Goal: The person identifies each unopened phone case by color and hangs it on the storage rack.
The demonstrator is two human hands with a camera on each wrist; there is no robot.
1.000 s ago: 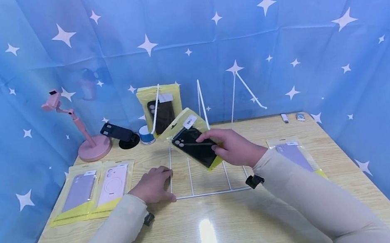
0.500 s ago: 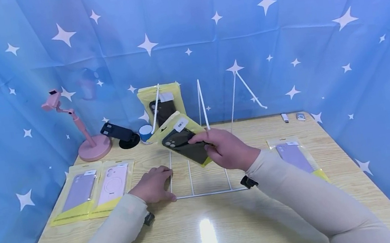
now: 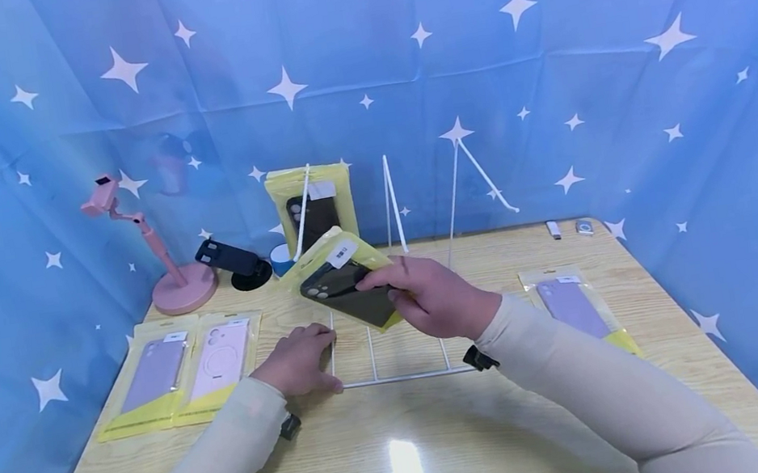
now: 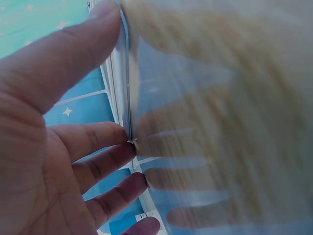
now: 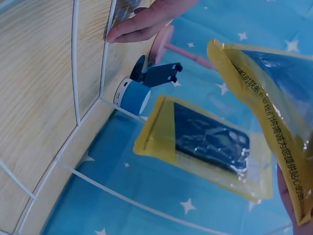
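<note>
Black phone case in yellow packet point(image 3: 344, 282): held in the air above the far end of the white wire rack point(image 3: 396, 348), tilted, label end up and away from the person. Right hand point(image 3: 432, 298) has its grip clamped on the packet's near edge, thumb on top, fingers curled beneath. In the right wrist view the same packet point(image 5: 274, 112) fills the right side, printed text along its yellow border.

Wire rack lies flat on the table point(image 3: 410, 444), its upright prongs rising at the far end. Left hand point(image 3: 298, 360) rests on the rack's left edge, fingers relaxed and straight, pressing the wire frame; grip apart, holding nothing. Left wrist view shows the fingertips point(image 4: 115, 139) against the thin white wire.

Behind the rack's prongs, a second black case in a yellow packet point(image 3: 313, 209) stands upright. Left of the rack's far end: small blue speaker point(image 3: 282, 257), black phone holder point(image 3: 234, 261), pink stand point(image 3: 162, 261). Left of the rack, two pale cases in yellow packets point(image 3: 181, 368) lie flat side by side. Right of the rack, a lilac case in a packet point(image 3: 573, 305) lies flat.
</note>
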